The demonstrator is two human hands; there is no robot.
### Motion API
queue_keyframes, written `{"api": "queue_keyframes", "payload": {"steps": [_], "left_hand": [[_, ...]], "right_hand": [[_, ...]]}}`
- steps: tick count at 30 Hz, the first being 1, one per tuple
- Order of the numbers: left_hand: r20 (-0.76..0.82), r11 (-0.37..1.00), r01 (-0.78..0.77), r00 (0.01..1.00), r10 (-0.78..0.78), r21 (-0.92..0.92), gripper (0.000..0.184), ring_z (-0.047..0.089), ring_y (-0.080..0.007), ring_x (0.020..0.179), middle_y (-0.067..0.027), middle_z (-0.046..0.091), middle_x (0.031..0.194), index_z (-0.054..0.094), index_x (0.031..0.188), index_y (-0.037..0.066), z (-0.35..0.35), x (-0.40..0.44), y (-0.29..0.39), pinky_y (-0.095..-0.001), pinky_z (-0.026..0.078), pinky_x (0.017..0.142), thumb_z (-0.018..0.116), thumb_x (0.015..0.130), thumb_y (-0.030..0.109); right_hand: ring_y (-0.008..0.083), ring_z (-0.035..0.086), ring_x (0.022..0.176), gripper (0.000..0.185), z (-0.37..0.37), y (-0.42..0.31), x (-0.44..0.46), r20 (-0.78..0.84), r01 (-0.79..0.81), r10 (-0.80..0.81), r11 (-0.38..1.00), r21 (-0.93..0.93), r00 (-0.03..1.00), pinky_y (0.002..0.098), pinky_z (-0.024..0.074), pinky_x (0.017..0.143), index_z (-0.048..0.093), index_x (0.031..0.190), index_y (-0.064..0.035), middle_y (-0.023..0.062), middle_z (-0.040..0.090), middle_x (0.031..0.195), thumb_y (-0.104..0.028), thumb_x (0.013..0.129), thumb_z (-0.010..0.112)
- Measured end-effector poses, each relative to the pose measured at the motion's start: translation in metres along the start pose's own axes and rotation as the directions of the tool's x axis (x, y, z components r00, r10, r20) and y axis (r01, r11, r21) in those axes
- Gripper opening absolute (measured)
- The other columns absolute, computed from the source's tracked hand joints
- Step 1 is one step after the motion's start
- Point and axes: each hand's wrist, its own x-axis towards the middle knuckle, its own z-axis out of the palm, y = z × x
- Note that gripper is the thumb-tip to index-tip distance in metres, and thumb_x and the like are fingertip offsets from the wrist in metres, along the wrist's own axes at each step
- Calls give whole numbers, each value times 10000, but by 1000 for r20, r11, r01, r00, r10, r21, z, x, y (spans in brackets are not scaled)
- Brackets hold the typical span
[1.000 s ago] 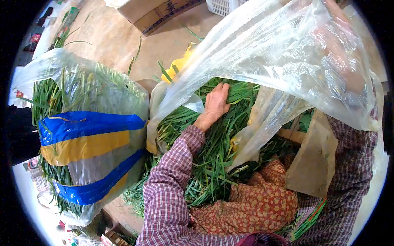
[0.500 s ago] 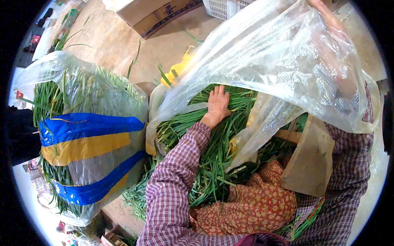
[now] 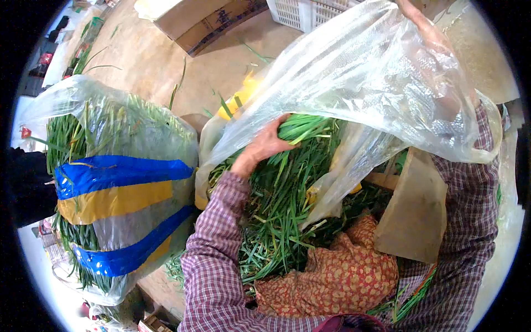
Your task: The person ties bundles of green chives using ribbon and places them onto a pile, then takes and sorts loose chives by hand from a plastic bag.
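Green leaves, left hand with its grip curled round a bunch, clear plastic above, right hand out of frame, its grip impossible to tell.

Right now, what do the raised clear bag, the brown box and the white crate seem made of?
The raised clear bag looks like thin, glossy plastic film: wrinkled, see-through. The brown box seems matte cardboard, having flat, printed sides. The white crate is probably rigid plastic, given its slotted wall; finish unclear.

Access to the greens lies below the raised clear plastic; a striped bundle obstructs the left.
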Motion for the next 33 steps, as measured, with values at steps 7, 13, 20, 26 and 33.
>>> {"api": "queue_keyframes", "payload": {"steps": [7, 13, 20, 26, 33], "left_hand": [[-10, 933, -82, 996, 84, -350, 814, 475, -178, 1121, -80, 525, 1214, 448, 1302, 7, -58, -87, 44, -297, 339, 991, 771, 603, 271], [-72, 493, -54, 997, -18, -868, 433, 622, -180, 739, -77, 614, 905, 543, 1082, 0, -60, -94, 73, -311, 533, 701, 682, 679, 74], [-432, 889, -269, 897, 92, -371, 522, 569, -183, 954, -92, 602, 1029, 517, 1132, -17, 27, -62, 127, -311, 467, 844, 758, 684, 104], [124, 720, -124, 952, 281, -683, 714, 486, -162, 1126, -75, 536, 1231, 412, 1333, 6, 31, -62, 106, -322, 379, 992, 752, 732, 188], [-410, 979, -181, 889, 204, 94, 262, 593, -253, 905, -129, 635, 1016, 608, 1068, 18, 32, 67, -67, -366, 481, 778, 530, 872, 173]], "right_hand": [[228, 559, 1075, 563, 10, -22, 1, 300, -72, 28, 988, 139, 953, 390, 531, 829, 345, 1334, 44, 204, 494, 1239, -288, 922, 536], [214, 519, 1118, 629, 63, -16, -13, 397, -72, 129, 985, -157, 908, 347, 475, 898, 313, 1348, 47, 173, 486, 1240, -253, 881, 610], [178, 527, 1045, 586, 142, -5, 30, 23, 53, -51, 996, -70, 998, 319, 434, 909, 488, 1232, -25, 84, 565, 1122, -311, 781, 728], [140, 610, 778, 357, 84, 21, 34, -135, 221, -270, 929, -295, 954, 261, 510, 682, 596, 1090, -20, 88, 629, 929, -319, 899, 559], [169, 613, 779, 284, 43, -5, 15, -151, 127, -123, 992, 18, 981, 274, 521, 685, 528, 1094, 24, 99, 624, 849, -143, 874, 594]]}}
